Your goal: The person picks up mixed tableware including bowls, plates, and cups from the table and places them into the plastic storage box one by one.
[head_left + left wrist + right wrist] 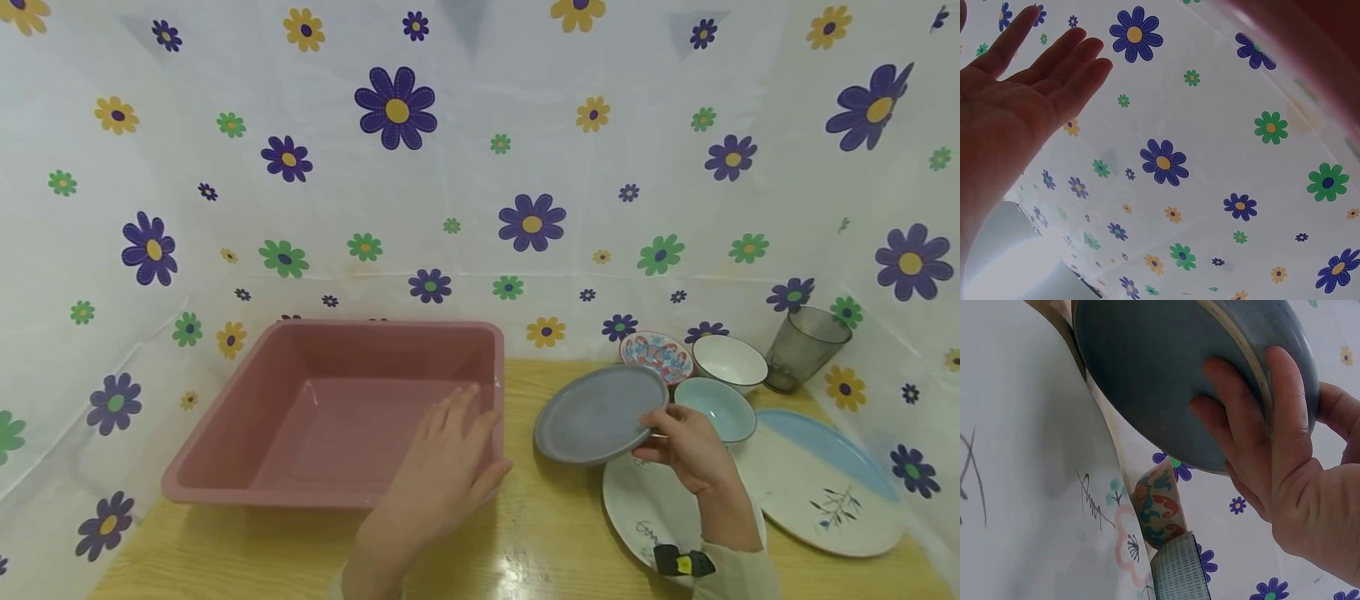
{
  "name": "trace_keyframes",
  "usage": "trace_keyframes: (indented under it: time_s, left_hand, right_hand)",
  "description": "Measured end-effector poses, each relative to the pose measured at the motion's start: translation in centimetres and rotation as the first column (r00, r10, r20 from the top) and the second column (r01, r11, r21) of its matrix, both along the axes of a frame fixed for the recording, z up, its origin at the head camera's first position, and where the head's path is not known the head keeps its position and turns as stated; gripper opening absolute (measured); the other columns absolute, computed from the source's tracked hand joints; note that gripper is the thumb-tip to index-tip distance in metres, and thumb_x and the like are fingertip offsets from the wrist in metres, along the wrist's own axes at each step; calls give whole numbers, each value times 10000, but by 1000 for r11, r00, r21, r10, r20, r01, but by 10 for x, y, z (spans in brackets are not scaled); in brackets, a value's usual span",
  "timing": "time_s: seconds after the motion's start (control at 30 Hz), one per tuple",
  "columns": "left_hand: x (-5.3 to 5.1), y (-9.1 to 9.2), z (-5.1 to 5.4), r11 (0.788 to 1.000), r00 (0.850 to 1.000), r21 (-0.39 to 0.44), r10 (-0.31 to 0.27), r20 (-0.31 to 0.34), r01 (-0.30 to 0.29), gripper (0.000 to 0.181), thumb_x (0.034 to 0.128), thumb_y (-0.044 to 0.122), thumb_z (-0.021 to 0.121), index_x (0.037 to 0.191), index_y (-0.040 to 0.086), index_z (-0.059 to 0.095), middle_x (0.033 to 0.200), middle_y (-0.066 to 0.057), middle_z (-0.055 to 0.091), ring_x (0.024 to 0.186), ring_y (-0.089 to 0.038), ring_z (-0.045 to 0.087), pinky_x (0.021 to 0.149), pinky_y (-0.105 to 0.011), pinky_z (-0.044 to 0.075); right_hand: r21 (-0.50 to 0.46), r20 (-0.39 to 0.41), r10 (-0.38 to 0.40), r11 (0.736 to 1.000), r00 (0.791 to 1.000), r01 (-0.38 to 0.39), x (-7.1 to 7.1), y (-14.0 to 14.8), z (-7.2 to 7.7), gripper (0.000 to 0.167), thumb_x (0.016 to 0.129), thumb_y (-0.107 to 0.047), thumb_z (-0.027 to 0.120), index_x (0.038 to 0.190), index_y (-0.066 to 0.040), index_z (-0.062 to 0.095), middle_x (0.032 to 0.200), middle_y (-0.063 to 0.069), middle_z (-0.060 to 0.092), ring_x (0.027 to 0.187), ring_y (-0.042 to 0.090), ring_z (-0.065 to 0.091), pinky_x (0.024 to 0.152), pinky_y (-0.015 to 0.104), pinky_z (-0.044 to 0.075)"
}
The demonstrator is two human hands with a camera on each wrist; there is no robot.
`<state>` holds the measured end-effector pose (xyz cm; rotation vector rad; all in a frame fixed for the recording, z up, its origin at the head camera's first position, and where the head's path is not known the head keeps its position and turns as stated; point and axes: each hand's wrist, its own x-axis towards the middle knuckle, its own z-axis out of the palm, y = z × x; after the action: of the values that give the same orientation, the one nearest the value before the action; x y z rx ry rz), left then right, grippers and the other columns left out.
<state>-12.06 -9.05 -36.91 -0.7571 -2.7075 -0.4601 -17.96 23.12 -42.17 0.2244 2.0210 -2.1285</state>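
My right hand pinches the right edge of a grey plate, thumb on top and fingers beneath. In the right wrist view the fingers spread under the plate's underside. The plate is held above the table, partly over a white plate with a drawn pattern. My left hand, fingers extended, is over the near right part of a pink basin and holds nothing. The left wrist view shows that hand with its fingers straight and apart. Whether it touches the basin's rim I cannot tell.
Right of the grey plate stand a patterned bowl, a white bowl, a light blue bowl and a dark clear glass. A large blue-and-white plate lies at the right. Flowered sheeting encloses the wooden table.
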Motion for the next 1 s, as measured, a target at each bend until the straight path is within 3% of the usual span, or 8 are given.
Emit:
trace_keyframes:
  time_s: [0.3, 0.53, 0.7, 1.0]
  left_hand:
    - [-2, 4, -3, 999, 999, -37, -4, 34, 5, 521, 942, 393, 649, 1333, 59, 566, 1484, -247, 407, 1388, -406, 376, 1124, -562, 328]
    - [-2, 10, -6, 996, 999, -78, -39, -24, 37, 490, 933, 392, 651, 1270, 46, 567, 1414, -278, 464, 1355, -444, 407, 1088, -581, 367]
    - [-1, 12, -6, 994, 998, -99, -51, -26, 48, 487, 935, 396, 649, 1263, 44, 572, 1436, -271, 453, 1337, -441, 428, 1083, -583, 372]
    - [-1, 23, -10, 990, 994, -84, -113, 3, 112, 457, 956, 362, 633, 1286, 50, 580, 1414, -245, 472, 1340, -404, 422, 1110, -531, 363]
  right_hand:
    - [16, -24, -1, 1000, 1000, 2, 8, 16, 4, 668, 992, -113, 474, 1496, 160, 131, 972, 32, 620, 786, 94, 691, 697, 245, 589]
    - [46, -65, -1, 999, 998, 4, 12, 29, 12, 672, 1014, -120, 456, 1497, 166, 87, 989, 27, 620, 787, 86, 703, 708, 251, 590]
    - [34, -83, -35, 999, 996, 38, 15, 34, 19, 706, 1016, -121, 468, 1521, 136, 46, 1133, 118, 555, 808, 91, 710, 722, 268, 593]
    - [-14, -110, -48, 999, 993, 47, 24, 43, 27, 672, 1022, -116, 477, 1531, 111, 102, 1038, -19, 584, 808, 115, 708, 713, 258, 591]
